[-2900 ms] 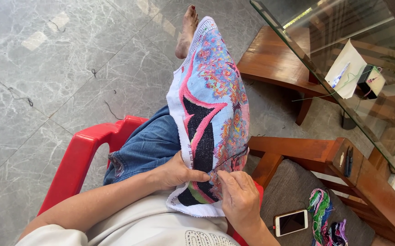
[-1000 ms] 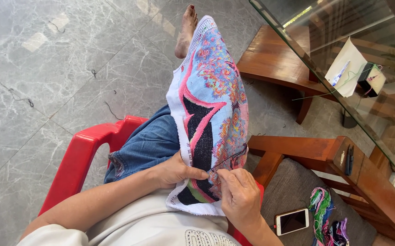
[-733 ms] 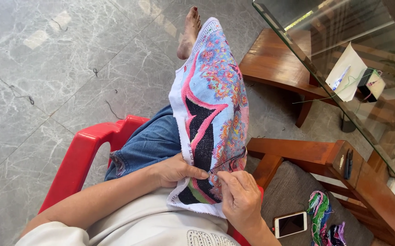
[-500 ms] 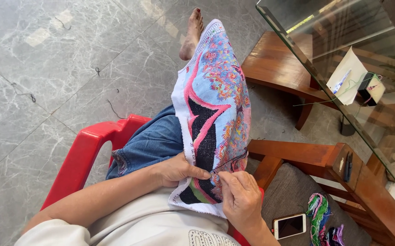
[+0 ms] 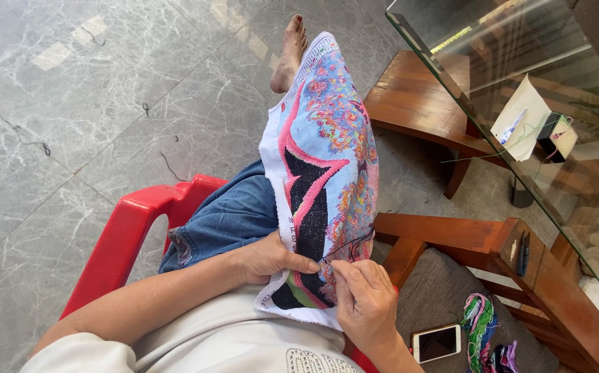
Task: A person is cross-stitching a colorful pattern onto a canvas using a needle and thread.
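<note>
Grey marble floor tiles [image 5: 71,103] spread under my red plastic chair [image 5: 126,235]. My right hand [image 5: 365,304] has its fingers [image 5: 344,271] pinched shut at a dark thread [image 5: 351,242] rising from the cloth; the needle itself is too small to make out. My left hand [image 5: 268,257] grips the near edge of the colourful cross-stitch cloth [image 5: 323,173], thumb on top, fingertip almost touching the right fingers. The cloth, pale blue with pink bands, a black patch and flowers, lies draped along my leg in blue denim shorts [image 5: 227,217], reaching toward my bare foot [image 5: 289,55]. To my right, a white smartphone [image 5: 436,342] and bright thread skeins [image 5: 479,331] lie on a grey-cushioned wooden seat [image 5: 451,238], beside a glass-topped table [image 5: 520,103].
</note>
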